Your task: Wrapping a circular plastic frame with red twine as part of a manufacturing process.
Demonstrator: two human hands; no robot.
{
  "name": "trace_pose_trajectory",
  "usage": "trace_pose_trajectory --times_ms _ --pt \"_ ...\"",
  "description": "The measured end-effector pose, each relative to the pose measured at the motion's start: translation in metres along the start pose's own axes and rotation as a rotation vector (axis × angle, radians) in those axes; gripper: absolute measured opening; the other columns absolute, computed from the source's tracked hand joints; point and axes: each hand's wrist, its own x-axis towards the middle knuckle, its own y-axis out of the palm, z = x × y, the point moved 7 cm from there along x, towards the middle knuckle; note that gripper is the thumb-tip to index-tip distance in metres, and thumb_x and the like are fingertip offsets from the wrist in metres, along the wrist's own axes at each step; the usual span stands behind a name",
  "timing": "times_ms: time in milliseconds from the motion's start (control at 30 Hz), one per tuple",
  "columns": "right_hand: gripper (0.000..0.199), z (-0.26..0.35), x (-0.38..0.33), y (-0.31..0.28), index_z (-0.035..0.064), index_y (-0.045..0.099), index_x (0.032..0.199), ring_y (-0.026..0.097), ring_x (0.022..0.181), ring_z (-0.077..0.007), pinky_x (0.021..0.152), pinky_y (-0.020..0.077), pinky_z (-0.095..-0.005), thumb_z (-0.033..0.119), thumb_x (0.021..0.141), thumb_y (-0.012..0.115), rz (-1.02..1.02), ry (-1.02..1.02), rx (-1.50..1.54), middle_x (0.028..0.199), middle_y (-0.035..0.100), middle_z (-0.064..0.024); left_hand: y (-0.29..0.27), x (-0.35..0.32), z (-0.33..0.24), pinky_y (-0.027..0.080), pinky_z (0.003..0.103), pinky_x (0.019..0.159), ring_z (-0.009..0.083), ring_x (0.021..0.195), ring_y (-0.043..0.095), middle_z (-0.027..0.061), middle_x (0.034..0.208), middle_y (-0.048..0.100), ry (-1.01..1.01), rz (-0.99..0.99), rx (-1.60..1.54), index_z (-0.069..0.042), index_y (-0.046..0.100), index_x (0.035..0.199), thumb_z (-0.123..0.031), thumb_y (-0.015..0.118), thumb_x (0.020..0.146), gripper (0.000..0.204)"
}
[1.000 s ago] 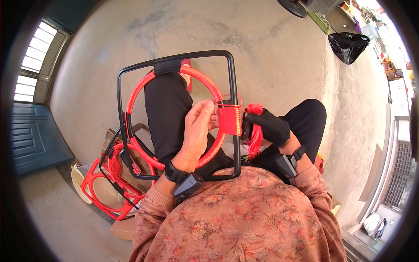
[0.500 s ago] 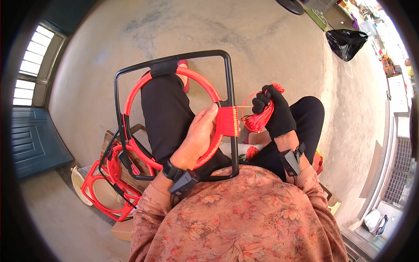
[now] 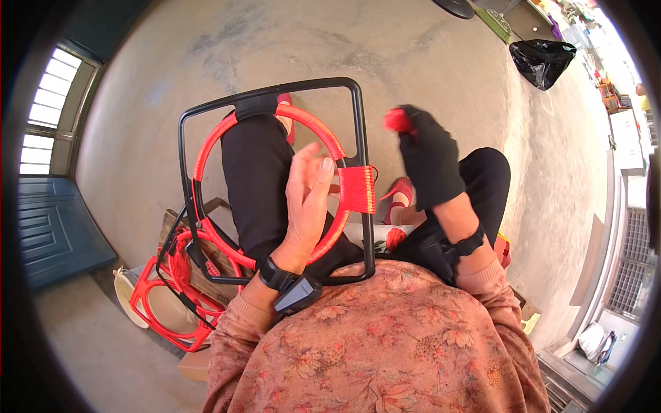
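At the centre of the picture, a red cord wrapping bridges the inner ring and side bar of a black rectangular frame, its strands running left to right. The bare left hand is nearer, just left of the wrapping, fingers apart; whether they touch the ring, I cannot tell. The gloved right hand, well apart toward the upper right, has its fingers clamped on a red cord bundle.
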Motion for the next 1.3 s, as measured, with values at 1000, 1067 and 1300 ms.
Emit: trace_pose_trajectory --times_ms 1000,1067,1300 --pt "0.025 -0.024 -0.012 0.058 0.0044 0.066 0.100 0.053 0.067 -0.0058 0.060 0.0432 -0.0246 0.023 0.083 0.069 0.744 0.549 0.612 0.072 0.064 -0.0007 -0.020 0.004 0.026 0.051 0.025 0.069 0.0102 0.078 0.063 0.0032 0.093 0.066 -0.134 -0.103 -0.185 -0.006 0.060 0.105 -0.013 0.056 0.093 0.014" --pt "0.022 -0.025 -0.010 0.060 0.0037 0.065 0.100 0.055 0.071 -0.0054 0.061 0.0451 -0.0239 0.019 0.084 0.066 0.661 0.509 0.600 0.080 0.066 -0.0006 -0.021 0.004 0.024 0.051 0.026 0.069 0.0107 0.079 0.063 0.0037 0.094 0.066 -0.104 -0.091 -0.186 -0.006 0.060 0.105 -0.014 0.056 0.094 0.015" --pt "0.032 -0.013 -0.027 0.079 0.0018 0.058 0.111 0.060 0.091 -0.0109 0.081 0.0490 -0.0262 0.011 0.082 0.069 0.582 0.297 0.788 0.098 0.065 -0.0044 -0.002 0.003 0.024 0.050 0.023 0.072 0.0095 0.080 0.063 0.0031 0.094 0.065 -0.241 0.005 -0.470 -0.004 0.059 0.107 -0.016 0.056 0.094 0.018"
